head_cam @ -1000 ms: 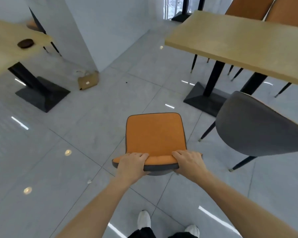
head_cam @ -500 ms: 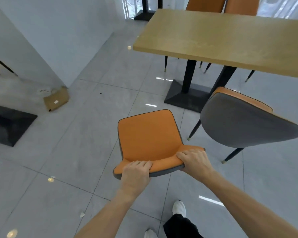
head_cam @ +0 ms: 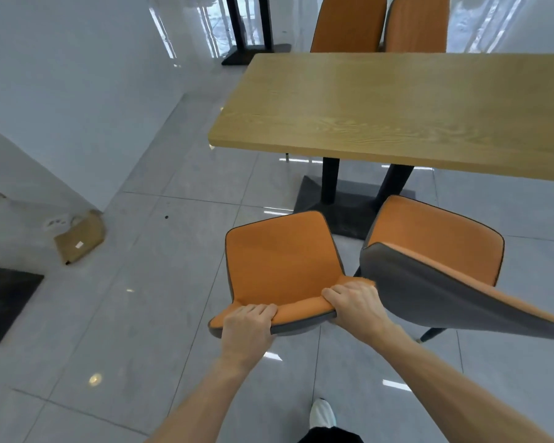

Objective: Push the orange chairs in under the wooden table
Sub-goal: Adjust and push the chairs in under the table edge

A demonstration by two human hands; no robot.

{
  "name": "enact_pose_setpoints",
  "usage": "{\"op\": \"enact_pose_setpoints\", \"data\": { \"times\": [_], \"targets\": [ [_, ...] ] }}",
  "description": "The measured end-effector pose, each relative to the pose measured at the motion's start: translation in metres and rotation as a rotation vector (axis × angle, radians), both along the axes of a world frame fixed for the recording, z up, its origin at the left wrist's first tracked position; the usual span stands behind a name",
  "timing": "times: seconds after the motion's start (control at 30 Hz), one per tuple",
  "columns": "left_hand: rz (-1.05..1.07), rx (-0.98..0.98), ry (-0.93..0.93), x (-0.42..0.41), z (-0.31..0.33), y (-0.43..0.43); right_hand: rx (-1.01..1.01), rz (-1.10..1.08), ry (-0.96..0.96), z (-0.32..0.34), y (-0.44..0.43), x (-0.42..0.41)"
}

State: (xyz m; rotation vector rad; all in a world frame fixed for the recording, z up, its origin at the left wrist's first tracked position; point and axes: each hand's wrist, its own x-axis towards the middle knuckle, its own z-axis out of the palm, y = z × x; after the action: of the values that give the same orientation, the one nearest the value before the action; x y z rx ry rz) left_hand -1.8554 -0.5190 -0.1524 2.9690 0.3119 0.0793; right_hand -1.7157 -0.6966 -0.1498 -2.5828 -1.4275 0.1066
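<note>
An orange chair (head_cam: 280, 260) with a grey back stands on the floor in front of me, short of the wooden table (head_cam: 394, 113). My left hand (head_cam: 247, 327) and my right hand (head_cam: 357, 303) both grip the top edge of its backrest. A second orange chair (head_cam: 435, 244) stands close on the right, its grey back toward me, its seat near the table's front edge. Two more orange chairs (head_cam: 381, 24) stand at the table's far side.
The table's black pedestal base (head_cam: 336, 212) lies just beyond the chair I hold. A white wall corner is on the left, with a brown bag (head_cam: 80, 241) on the floor beside it. Another black table base (head_cam: 4, 302) sits at the far left. Grey tiles surround the chairs.
I have carried the chair to the right and toward the wooden table, which now fills the view ahead. The second chair is now right beside the held one.
</note>
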Motion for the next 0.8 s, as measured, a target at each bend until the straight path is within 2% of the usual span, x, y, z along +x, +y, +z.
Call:
{"op": "enact_pose_setpoints", "data": {
  "times": [0.27,0.4,0.63,0.8],
  "targets": [
    [-0.013,0.015,-0.041,0.070,-0.002,0.029,-0.020,-0.002,-0.031,-0.003,0.025,0.069],
    [-0.023,0.045,0.015,0.100,-0.003,0.046,-0.025,-0.027,-0.027,-0.005,0.039,0.095],
    [-0.044,0.041,-0.002,0.148,-0.006,0.063,-0.104,-0.023,0.027,-0.009,0.054,0.149],
    [-0.071,0.030,-0.007,0.154,-0.007,0.091,-0.073,0.007,0.041,-0.008,0.077,0.152]
  ]
}}
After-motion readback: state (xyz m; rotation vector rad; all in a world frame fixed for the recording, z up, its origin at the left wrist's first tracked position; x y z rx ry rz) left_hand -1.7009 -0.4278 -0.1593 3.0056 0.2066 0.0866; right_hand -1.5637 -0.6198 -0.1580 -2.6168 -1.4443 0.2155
